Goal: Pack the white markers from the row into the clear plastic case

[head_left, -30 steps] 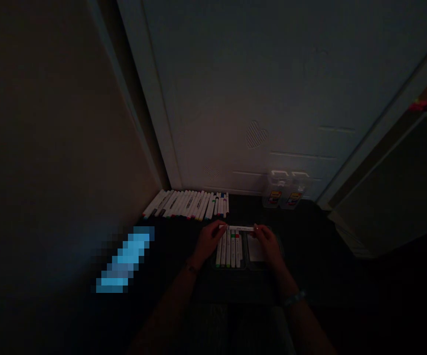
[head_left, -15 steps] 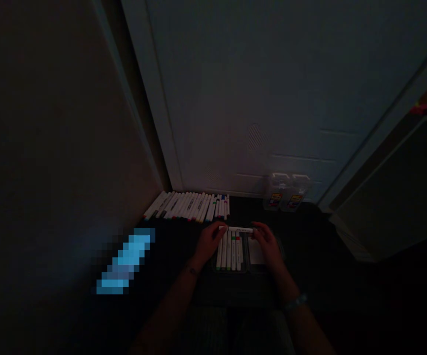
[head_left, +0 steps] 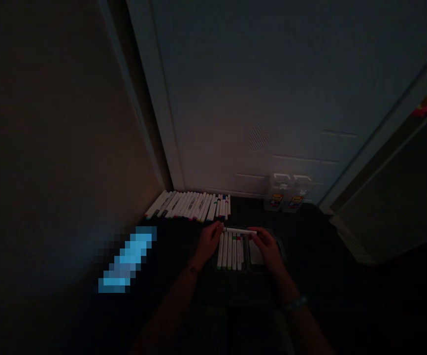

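A white marker lies almost level across the top of an open clear case. Its right end is pinched in the fingers of my right hand. The fingertips of my left hand close at its left end. Several white markers stand side by side in the left half of the case, two with green and red bands near the top. In the right half, partly behind my right hand, is a white insert.
A long row of white markers with coloured ends lies at the back left of the dark table. Two clear upright cases with labels stand by the panel at the back right. A pixelated bright blue patch is at left.
The marker now tilts slightly down to the right. My left fingers have drawn a little to the left, and my right fingers grip it at its right end. The view has shifted slightly.
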`<state>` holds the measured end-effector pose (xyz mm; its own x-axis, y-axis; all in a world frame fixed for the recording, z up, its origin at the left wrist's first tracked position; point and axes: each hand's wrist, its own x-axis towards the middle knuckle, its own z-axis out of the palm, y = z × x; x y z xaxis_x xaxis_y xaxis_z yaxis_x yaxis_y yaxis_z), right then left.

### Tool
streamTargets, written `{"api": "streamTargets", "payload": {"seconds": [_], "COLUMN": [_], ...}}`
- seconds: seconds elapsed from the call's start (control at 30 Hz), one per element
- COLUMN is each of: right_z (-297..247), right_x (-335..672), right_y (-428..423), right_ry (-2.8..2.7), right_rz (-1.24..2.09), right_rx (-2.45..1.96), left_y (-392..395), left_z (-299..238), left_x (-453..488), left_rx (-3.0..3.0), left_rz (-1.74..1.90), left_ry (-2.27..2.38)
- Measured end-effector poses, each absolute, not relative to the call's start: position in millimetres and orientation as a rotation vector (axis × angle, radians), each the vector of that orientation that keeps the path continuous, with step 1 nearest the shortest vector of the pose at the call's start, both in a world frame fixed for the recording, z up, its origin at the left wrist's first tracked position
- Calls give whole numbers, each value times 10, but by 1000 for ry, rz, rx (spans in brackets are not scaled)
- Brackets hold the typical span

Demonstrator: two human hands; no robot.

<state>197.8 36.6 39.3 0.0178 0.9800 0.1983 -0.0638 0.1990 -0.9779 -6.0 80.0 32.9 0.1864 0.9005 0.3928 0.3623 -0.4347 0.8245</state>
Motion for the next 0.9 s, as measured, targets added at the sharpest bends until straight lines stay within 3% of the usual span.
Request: {"api": "streamTargets", "payload": {"seconds": [0.33, 0.63, 0.9], "right_z": [434, 66, 141], "right_x": [2105, 2040, 1937], "right_y": [159, -293, -299], "right_ry": [-1010, -1689, -1931], "right_rz": [630, 68, 133], "right_rx": [-1324, -1353, -1320], "left_y": [745, 707, 700], "left_z": [365, 435, 438], "left_x": [-56, -25, -65], "left_rx": [2081, 2412, 2385], "left_rz": [1190, 913, 879], "left_ry": [1207, 993, 948]}}
